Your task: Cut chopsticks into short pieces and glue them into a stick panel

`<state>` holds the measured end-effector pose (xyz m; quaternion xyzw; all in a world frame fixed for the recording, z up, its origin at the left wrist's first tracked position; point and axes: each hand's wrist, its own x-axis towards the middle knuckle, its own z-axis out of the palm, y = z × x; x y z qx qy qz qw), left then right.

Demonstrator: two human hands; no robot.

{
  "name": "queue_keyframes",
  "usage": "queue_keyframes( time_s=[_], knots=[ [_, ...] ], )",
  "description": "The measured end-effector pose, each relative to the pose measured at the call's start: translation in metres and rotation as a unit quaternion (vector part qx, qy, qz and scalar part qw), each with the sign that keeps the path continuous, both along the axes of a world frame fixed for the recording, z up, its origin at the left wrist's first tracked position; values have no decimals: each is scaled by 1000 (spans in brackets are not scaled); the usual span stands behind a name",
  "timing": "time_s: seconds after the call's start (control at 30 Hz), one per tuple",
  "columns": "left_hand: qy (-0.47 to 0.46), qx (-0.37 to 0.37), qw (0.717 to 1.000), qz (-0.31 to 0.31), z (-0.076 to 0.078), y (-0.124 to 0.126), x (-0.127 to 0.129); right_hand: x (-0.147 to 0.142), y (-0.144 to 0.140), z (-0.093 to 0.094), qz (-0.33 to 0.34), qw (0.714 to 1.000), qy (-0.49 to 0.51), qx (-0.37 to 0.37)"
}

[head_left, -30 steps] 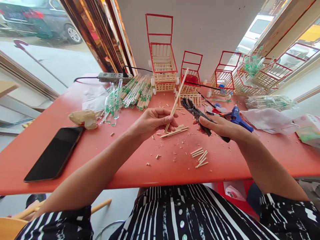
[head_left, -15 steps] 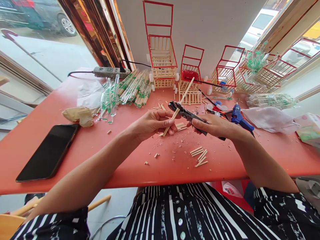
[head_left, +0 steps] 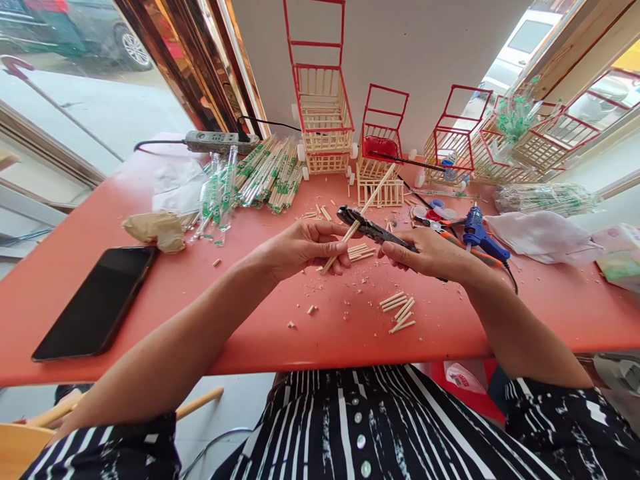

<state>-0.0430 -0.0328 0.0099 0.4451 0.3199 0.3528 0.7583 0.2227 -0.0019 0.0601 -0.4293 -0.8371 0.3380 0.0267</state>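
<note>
Pinched between the thumb and fingers of my left hand (head_left: 320, 248) is a wooden chopstick (head_left: 377, 187), slanting up and away to the right. My right hand (head_left: 425, 252) is wrapped round the handles of black pliers (head_left: 375, 229), whose jaws lie at the chopstick just beyond my left fingertips. Whether the jaws bite into it I cannot tell. Beneath my hands lie short cut stick pieces (head_left: 360, 253), with more cut pieces (head_left: 399, 312) nearer the table's front edge. Wood crumbs are scattered around them.
Small stick-built carts (head_left: 325, 113) with red frames stand along the back of the red table (head_left: 280, 333). Wrapped chopsticks (head_left: 273, 173) and a power strip (head_left: 220, 141) are at back left, a phone (head_left: 97, 303) at left. A blue glue gun (head_left: 483, 233) and white cloth (head_left: 543, 237) lie right.
The pliers' handles look closer together than before. The chopstick leans slightly more to the right, and both hands stay nearly in place. The view has shifted a little.
</note>
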Motion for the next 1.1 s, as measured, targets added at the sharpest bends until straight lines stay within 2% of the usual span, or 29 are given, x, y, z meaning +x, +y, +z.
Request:
queue_keyframes(
  time_s=[0.17,0.53,0.8,1.1],
  knots=[
    [6,3,1000,-2,0,0,0,0,-1,-5,0,1000,15,0],
    [41,20,999,1,-9,4,-1,1,-5,-19,-9,998,11,60],
    [59,19,998,-2,-15,7,-2,-5,-5,-25,-19,994,-33,100],
    [72,13,997,1,-16,7,-3,-5,-5,-30,-19,993,-50,103]
  ],
)
